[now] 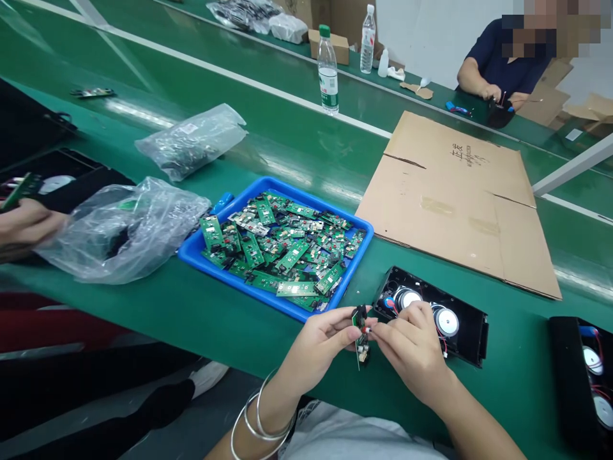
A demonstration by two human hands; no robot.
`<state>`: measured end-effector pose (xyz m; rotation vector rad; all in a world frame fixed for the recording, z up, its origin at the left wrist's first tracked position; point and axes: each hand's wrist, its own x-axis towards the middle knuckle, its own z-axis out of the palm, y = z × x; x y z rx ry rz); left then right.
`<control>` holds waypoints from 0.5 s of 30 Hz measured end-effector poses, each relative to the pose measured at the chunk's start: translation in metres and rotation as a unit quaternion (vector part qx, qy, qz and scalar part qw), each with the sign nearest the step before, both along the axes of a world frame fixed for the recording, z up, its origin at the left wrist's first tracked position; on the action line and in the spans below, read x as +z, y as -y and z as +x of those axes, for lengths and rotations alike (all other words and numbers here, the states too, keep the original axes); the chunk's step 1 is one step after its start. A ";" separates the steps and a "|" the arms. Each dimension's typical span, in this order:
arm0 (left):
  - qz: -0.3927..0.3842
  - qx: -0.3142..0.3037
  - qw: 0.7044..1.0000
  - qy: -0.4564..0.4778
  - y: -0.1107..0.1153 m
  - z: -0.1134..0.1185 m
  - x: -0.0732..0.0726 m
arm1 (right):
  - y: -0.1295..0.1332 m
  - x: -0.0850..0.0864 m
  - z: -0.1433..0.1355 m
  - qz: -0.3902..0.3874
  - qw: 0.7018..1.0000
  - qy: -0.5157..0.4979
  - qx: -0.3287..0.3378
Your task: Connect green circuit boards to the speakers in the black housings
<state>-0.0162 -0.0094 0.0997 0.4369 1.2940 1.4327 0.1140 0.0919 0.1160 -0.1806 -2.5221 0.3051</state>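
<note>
Between the fingers of my left hand [325, 345] a small green circuit board [361, 342] is held on edge, its components facing right. My right hand [414, 348] pinches a small wire connector [368, 329] against the board's component side; whether it is seated I cannot tell. Just behind my right hand lies an open black speaker housing [467, 342] with two round silver speakers [447, 321] and red and black wires. A blue tray [249, 300] heaped with green circuit boards [293, 255] stands beyond my left hand.
Flattened cardboard [445, 185] lies behind the housing. Another black housing [565, 383] sits at the right edge. Left are plastic bags [143, 236] and a co-worker's hand [29, 223] holding a board. A bottle [328, 76] stands behind the tray; another person [502, 70] works across.
</note>
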 end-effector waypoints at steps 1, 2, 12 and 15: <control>0.002 -0.005 1.000 0.006 0.000 0.000 0.000 | 0.000 -0.001 0.000 -0.021 1.000 -0.011 -0.004; 0.002 -0.008 1.000 0.011 -0.001 -0.001 0.000 | 0.000 -0.001 -0.001 -0.033 0.999 -0.017 -0.004; -0.004 -0.029 1.000 -0.005 -0.004 -0.004 -0.004 | -0.008 -0.014 -0.003 -0.038 0.998 -0.020 0.036; 0.007 -0.025 0.999 0.020 -0.003 -0.003 -0.009 | -0.005 -0.016 -0.005 -0.038 0.999 -0.036 0.014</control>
